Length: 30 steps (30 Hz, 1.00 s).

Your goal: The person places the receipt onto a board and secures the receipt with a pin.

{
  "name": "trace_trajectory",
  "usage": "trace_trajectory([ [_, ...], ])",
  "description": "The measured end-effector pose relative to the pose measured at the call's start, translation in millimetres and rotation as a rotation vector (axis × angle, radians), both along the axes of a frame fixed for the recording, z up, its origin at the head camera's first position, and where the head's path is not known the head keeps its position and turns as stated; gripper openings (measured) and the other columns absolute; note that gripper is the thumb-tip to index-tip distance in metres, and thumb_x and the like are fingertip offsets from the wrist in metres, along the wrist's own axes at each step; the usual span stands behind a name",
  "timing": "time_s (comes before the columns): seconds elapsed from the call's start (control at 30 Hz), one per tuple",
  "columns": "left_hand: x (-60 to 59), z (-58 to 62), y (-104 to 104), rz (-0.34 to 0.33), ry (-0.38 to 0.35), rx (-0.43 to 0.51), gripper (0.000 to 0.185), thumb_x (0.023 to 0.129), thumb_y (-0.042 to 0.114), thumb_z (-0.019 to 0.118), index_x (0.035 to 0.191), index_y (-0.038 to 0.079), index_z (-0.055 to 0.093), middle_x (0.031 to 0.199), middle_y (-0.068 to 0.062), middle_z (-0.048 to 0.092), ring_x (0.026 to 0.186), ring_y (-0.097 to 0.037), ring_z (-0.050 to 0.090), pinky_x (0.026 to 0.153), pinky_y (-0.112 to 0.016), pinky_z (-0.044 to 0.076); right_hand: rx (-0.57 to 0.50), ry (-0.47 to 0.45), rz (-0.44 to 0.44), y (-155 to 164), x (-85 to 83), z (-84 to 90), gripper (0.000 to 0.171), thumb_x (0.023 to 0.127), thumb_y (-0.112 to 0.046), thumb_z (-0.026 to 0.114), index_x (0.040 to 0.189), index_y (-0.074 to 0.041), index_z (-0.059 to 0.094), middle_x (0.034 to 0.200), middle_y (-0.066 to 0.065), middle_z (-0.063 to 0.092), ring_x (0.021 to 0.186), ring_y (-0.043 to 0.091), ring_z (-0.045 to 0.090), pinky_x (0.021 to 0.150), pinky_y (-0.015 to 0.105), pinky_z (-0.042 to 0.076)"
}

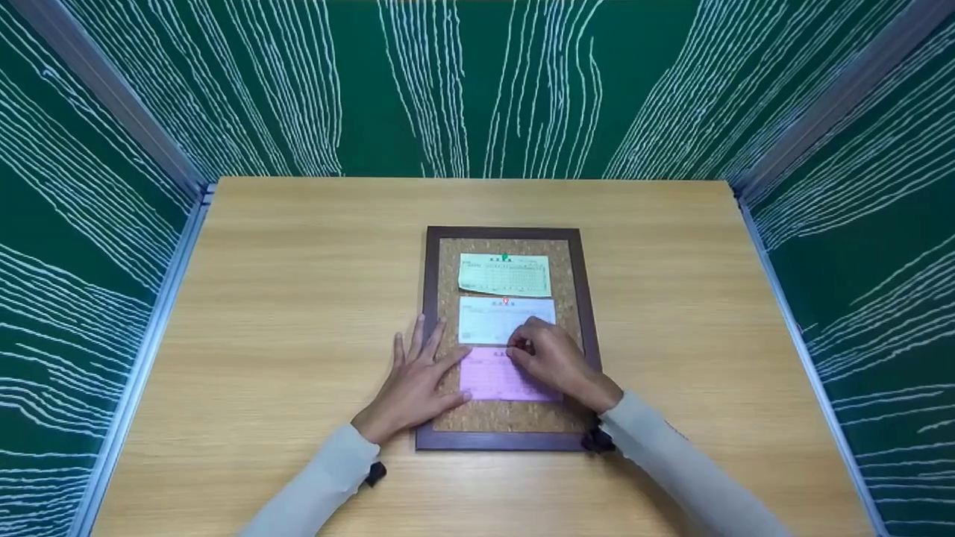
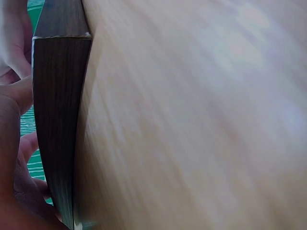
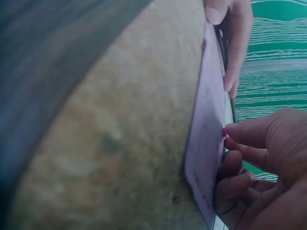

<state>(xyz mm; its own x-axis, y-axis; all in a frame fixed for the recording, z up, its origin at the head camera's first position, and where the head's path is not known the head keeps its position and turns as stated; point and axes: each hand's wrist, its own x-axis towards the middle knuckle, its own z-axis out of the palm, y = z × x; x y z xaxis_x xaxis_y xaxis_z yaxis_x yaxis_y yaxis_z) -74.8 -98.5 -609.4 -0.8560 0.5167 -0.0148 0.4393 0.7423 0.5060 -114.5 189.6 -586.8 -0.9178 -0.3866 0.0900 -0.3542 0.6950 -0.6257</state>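
A framed cork board (image 1: 507,418) lies on the table, with three paper slips in a column. The pink slip (image 1: 492,380) is lowest. At its upper edge my right hand (image 1: 556,358) pinches a small red push pin (image 3: 224,132) between thumb and fingertip; in the right wrist view the pin stands against the paper. My left hand (image 1: 418,384) is spread over the board's left frame, its thumb and index fingertip on the pink slip's left edge. Above is a pale blue slip (image 1: 485,321) with a red pin (image 1: 505,301) at its top, partly covered by the right hand.
A light green slip (image 1: 503,280) with a green pin (image 1: 504,256) is topmost, its lower left corner curled. The dark wooden frame (image 1: 500,441) edges the board. Around it spreads the wooden table (image 1: 298,298), bordered by green panels (image 1: 365,89) with white lines.
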Motion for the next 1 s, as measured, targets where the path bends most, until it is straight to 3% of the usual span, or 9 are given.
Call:
trace_trajectory([
  [0.27,0.3,0.5,0,-0.002,0.016,-0.002,0.077,0.098,0.061,0.075,0.165,0.030,0.053,0.183,-0.020,0.009,0.167,-0.051,-0.009,0.124,-0.082,-0.006,0.012,0.061,0.056,4,2.1,-0.8,0.007,0.099,-0.013,0.084,0.098,-0.007,0.082,0.095,0.002,0.070,0.081,0.014,0.068,0.070,0.030,0.058],
  [0.7,1.7,1.7,0,-0.005,0.007,0.008,0.077,0.098,0.061,0.075,0.165,0.030,0.053,0.184,-0.019,0.007,0.167,-0.051,-0.010,0.124,-0.081,-0.007,0.085,0.147,0.223,14,-2.4,-2.0,0.006,0.103,-0.015,0.079,0.104,-0.009,0.082,0.106,0.001,0.068,0.084,0.012,0.070,0.071,0.030,0.061],
  [1.0,1.9,3.2,0,0.002,-0.008,0.018,0.077,0.098,0.059,0.076,0.165,0.028,0.054,0.184,-0.019,0.008,0.167,-0.050,-0.010,0.124,-0.081,-0.008,0.048,0.084,0.262,18,-11.2,0.0,0.003,0.103,-0.014,0.079,0.104,-0.013,0.082,0.110,-0.001,0.067,0.091,0.012,0.069,0.076,0.033,0.062],
])
